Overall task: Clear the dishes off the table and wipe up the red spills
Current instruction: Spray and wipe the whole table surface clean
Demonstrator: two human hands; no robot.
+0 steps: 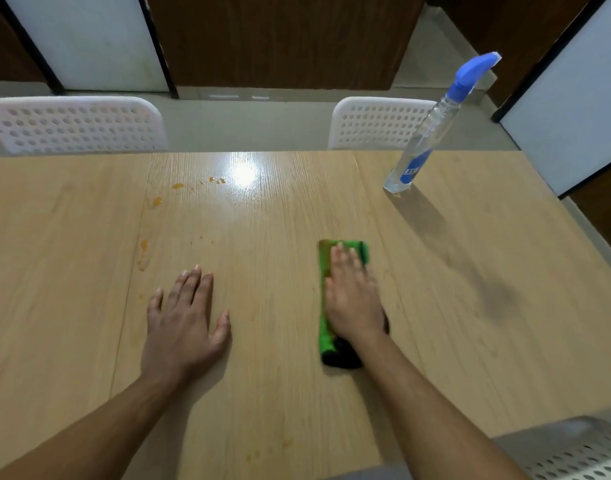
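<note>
My right hand (352, 299) lies flat on a folded green cloth (325, 323) with a dark end, pressing it onto the wooden table (470, 306) right of centre. Flat on the bare wood to the left rests my left hand (184, 320), fingers spread, holding nothing. Orange-red spill spots (177, 186) dot the table's far left-centre. More spots (144, 244) sit just beyond and left of my left hand. Faint smears (286, 442) show near the front edge. No dishes are in view.
A clear spray bottle (421, 147) with a blue trigger head stands at the table's far right. Two white perforated chairs (75, 124) (376, 123) stand behind the far edge. Another white chair (581, 455) is at the near right corner.
</note>
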